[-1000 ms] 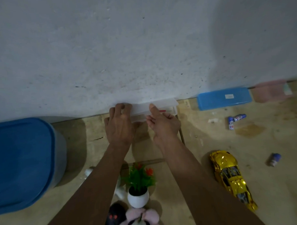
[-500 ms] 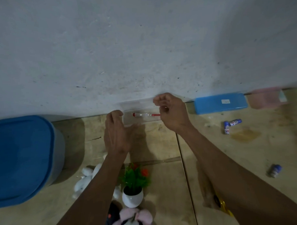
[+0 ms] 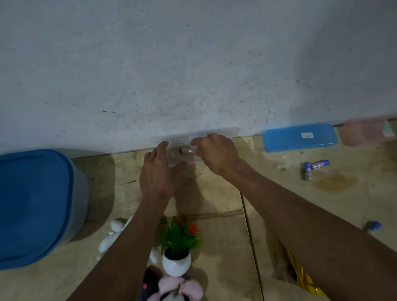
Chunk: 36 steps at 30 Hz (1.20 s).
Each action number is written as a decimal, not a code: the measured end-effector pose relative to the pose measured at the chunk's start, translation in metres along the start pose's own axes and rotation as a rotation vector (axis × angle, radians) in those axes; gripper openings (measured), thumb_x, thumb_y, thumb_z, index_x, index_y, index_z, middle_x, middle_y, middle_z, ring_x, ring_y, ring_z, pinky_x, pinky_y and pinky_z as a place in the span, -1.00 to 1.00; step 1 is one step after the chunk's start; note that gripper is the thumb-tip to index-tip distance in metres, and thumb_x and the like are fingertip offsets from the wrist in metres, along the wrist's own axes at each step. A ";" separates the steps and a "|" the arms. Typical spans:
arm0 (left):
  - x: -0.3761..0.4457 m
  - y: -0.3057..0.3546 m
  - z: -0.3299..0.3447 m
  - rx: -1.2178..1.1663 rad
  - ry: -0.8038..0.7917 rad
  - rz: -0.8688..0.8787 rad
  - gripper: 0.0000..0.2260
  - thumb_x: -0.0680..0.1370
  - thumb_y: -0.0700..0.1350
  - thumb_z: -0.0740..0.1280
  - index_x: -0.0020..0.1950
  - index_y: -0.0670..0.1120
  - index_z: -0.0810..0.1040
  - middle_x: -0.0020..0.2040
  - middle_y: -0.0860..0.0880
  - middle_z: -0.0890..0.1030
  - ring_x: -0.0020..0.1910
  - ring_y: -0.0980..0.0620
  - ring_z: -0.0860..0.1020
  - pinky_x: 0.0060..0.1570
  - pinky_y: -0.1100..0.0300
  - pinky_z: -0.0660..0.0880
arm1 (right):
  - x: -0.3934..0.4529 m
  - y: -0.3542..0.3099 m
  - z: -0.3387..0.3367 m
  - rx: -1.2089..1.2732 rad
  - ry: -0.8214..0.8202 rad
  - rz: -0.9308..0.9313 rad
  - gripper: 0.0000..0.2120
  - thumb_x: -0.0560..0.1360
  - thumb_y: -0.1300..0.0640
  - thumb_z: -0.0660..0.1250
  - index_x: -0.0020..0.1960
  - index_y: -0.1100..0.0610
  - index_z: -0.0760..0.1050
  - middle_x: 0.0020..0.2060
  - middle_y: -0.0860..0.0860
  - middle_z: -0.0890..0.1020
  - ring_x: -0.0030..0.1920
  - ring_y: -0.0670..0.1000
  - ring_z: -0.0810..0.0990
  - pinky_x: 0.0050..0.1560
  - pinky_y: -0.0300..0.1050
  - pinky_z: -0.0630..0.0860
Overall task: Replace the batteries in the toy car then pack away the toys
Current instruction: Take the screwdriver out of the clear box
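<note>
Hands both on clear case [image 3: 182,155] at wall: left hand [image 3: 156,174] fingers straight, bracing it; right hand [image 3: 216,153] fingers curled, pinching inside it.

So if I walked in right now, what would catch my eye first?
Probably the two hands at the foot of the wall: the left hand steadies a clear plastic box while the right hand reaches into it. Next, the big blue bin at far left, and the blue case against the wall to the right.
</note>
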<state>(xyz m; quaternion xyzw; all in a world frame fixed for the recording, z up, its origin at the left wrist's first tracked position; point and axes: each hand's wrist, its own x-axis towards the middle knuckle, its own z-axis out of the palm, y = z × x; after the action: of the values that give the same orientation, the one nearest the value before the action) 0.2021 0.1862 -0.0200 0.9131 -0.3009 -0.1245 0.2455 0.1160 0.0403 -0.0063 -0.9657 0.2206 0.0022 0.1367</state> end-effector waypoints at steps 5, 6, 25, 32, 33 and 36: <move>-0.005 0.001 -0.002 -0.012 0.004 -0.058 -0.49 0.47 0.09 0.51 0.25 0.04 0.29 0.14 -0.18 0.58 0.08 -0.22 0.58 -0.14 -0.05 0.58 | 0.000 -0.003 -0.001 -0.133 0.045 -0.027 -0.66 0.56 0.09 0.38 0.32 0.07 0.51 0.04 0.13 0.70 -0.03 0.15 0.71 -0.10 0.00 0.61; -0.006 0.001 -0.002 -0.029 0.010 -0.062 -0.48 0.47 0.11 0.50 0.23 0.06 0.24 0.12 -0.19 0.57 0.04 -0.23 0.59 -0.16 -0.05 0.59 | 0.000 -0.003 -0.001 -0.149 0.041 -0.033 -0.65 0.56 0.09 0.38 0.33 0.07 0.49 0.04 0.13 0.70 -0.04 0.15 0.71 -0.11 -0.01 0.61; -0.006 0.005 0.000 0.087 0.083 0.048 -0.43 0.50 0.09 0.48 0.39 0.08 0.25 0.10 -0.14 0.68 -0.01 -0.23 0.64 -0.08 -0.15 0.62 | -0.034 0.034 -0.045 0.519 0.075 -0.047 -0.79 0.60 0.23 0.30 0.22 0.15 0.54 0.03 0.01 0.50 -0.03 -0.05 0.50 -0.02 -0.23 0.46; -0.008 0.009 -0.002 0.106 0.078 0.032 -0.43 0.46 0.05 0.53 0.39 -0.05 0.42 0.10 -0.21 0.67 0.03 -0.27 0.60 -0.02 -0.15 0.59 | -0.048 0.042 -0.033 0.562 0.163 0.209 -0.81 0.61 0.05 0.32 0.16 0.11 0.54 0.12 0.03 0.63 0.10 -0.02 0.58 0.12 -0.14 0.50; -0.009 0.009 -0.002 0.094 0.080 0.027 -0.41 0.45 0.04 0.53 0.40 -0.03 0.40 0.10 -0.21 0.66 0.03 -0.27 0.61 -0.02 -0.16 0.59 | -0.050 0.042 -0.032 0.564 0.182 0.232 -0.82 0.60 0.06 0.33 0.15 0.12 0.54 0.13 0.03 0.64 0.11 -0.02 0.59 0.13 -0.16 0.49; -0.009 0.009 -0.003 0.045 0.071 -0.009 -0.37 0.44 0.07 0.53 0.37 0.07 0.26 0.12 -0.21 0.65 0.05 -0.28 0.61 -0.03 -0.18 0.60 | -0.058 0.040 -0.035 0.631 0.298 0.293 -0.84 0.59 0.08 0.35 0.09 0.16 0.54 0.08 0.01 0.67 0.03 -0.06 0.60 0.06 -0.28 0.49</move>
<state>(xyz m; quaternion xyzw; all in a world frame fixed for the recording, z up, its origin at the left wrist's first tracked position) 0.1916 0.1870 -0.0124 0.9236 -0.2905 -0.0862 0.2350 0.0444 0.0213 0.0208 -0.8240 0.3638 -0.1869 0.3922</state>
